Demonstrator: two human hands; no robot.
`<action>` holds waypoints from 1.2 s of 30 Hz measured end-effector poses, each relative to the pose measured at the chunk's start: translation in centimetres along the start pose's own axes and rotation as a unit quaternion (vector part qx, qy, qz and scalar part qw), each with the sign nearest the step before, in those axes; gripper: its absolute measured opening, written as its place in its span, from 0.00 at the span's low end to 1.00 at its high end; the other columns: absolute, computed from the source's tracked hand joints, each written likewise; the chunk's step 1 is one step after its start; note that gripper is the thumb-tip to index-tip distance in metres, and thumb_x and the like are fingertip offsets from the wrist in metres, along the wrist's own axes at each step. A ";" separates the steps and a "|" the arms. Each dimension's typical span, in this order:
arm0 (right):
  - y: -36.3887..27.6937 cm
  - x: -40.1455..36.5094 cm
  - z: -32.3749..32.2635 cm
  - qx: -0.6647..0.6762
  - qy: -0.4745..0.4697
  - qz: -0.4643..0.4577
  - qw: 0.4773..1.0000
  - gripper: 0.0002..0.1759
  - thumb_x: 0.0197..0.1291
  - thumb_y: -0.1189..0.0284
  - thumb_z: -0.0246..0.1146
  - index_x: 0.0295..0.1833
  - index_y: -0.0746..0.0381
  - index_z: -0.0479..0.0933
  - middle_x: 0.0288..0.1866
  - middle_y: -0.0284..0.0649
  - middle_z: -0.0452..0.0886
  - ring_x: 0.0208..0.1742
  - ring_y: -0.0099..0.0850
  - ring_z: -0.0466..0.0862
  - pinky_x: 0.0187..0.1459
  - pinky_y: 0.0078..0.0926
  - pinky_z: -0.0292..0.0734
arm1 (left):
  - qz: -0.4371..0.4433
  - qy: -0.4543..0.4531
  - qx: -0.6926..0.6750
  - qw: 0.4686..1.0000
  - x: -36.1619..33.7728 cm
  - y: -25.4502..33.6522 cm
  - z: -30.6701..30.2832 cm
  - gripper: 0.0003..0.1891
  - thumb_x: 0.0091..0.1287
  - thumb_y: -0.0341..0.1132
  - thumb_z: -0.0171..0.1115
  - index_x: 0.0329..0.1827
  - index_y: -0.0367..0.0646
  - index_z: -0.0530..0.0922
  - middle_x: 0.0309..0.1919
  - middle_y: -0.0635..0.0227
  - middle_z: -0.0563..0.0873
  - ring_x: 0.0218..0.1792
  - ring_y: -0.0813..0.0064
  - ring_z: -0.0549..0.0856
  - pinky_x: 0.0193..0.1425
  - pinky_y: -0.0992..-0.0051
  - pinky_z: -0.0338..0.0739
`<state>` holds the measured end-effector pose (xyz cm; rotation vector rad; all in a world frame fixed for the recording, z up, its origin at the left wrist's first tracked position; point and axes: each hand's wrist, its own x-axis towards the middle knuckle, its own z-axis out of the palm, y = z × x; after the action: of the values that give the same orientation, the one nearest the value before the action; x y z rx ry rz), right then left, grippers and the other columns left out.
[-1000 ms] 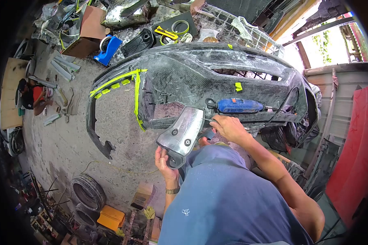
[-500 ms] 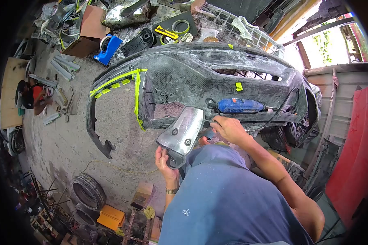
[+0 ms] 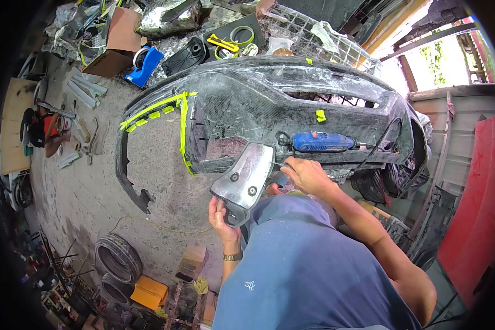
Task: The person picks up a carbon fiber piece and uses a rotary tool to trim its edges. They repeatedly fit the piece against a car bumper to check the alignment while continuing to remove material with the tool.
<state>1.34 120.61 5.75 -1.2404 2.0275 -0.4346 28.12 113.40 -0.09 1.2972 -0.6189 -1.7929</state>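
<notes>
My left hand (image 3: 219, 219) grips the lower end of a curved silver-and-black cover (image 3: 244, 175) with two round bolt holes, its thumb on the edge. At the cover's right edge, my right hand (image 3: 309, 177) is closed round a thin tool (image 3: 281, 164), whose slim tip reaches the edge; the fingers hide most of it. Just beyond the right hand lies a blue rotary tool (image 3: 323, 142) with a black cord, resting on a dusty black bumper (image 3: 236, 110). Yellow-green tape (image 3: 183, 132) lines part of the bumper's left opening.
Behind the bumper are a blue tape dispenser (image 3: 144, 67), a cardboard box (image 3: 115, 47) and a yellow cutter (image 3: 223, 43). Tires (image 3: 118, 257) stand lower left beside an orange box (image 3: 149, 292). Another person (image 3: 41, 127) crouches far left. A red panel (image 3: 473, 212) leans at right.
My hands and the cover stay almost in place, with only a slight shift of the right fingers. The other person's arm at far left has moved a little.
</notes>
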 end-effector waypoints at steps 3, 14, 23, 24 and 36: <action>0.4 0.6 -0.1 0.014 -0.026 0.038 0.999 0.19 0.73 0.57 0.53 0.50 0.64 0.74 0.42 0.55 0.84 0.45 0.56 0.83 0.45 0.54 0.75 | -0.002 0.007 -0.002 1.000 -0.2 0.3 0.3 0.29 0.62 0.27 0.43 0.69 0.27 0.66 0.64 0.40 0.76 0.63 0.58 0.79 0.67 0.63 0.75; 0.2 0.8 -0.6 -0.020 0.023 0.032 0.999 0.17 0.72 0.58 0.55 0.45 0.63 0.74 0.38 0.54 0.84 0.43 0.56 0.83 0.43 0.53 0.75 | -0.014 -0.001 -0.003 1.000 0.0 0.4 0.2 0.28 0.62 0.26 0.42 0.69 0.27 0.66 0.63 0.42 0.76 0.63 0.59 0.78 0.67 0.62 0.75; -0.3 -0.2 -0.3 -0.003 -0.009 0.016 1.000 0.17 0.72 0.58 0.56 0.47 0.64 0.74 0.39 0.54 0.84 0.43 0.56 0.83 0.44 0.53 0.76 | -0.012 0.000 -0.015 1.000 -0.2 0.6 0.5 0.27 0.61 0.27 0.44 0.67 0.28 0.67 0.61 0.43 0.78 0.60 0.61 0.80 0.65 0.64 0.76; -0.5 -0.6 -0.1 -0.003 -0.008 0.016 1.000 0.17 0.72 0.58 0.56 0.47 0.64 0.74 0.39 0.54 0.84 0.43 0.56 0.83 0.44 0.53 0.76 | -0.012 0.000 -0.015 1.000 -0.2 0.7 0.5 0.27 0.61 0.27 0.44 0.67 0.28 0.67 0.61 0.43 0.78 0.60 0.61 0.80 0.65 0.64 0.76; -0.8 -1.0 -0.2 0.015 0.007 0.051 0.999 0.18 0.72 0.58 0.54 0.46 0.64 0.71 0.41 0.55 0.84 0.44 0.58 0.82 0.43 0.55 0.74 | -0.020 0.023 -0.018 0.999 -1.0 0.7 1.2 0.28 0.62 0.26 0.44 0.68 0.28 0.66 0.65 0.41 0.75 0.62 0.58 0.79 0.65 0.63 0.76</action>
<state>2.00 121.04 6.77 -1.1138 2.0785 -0.4251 27.38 113.75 1.41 1.3301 -0.5360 -1.7943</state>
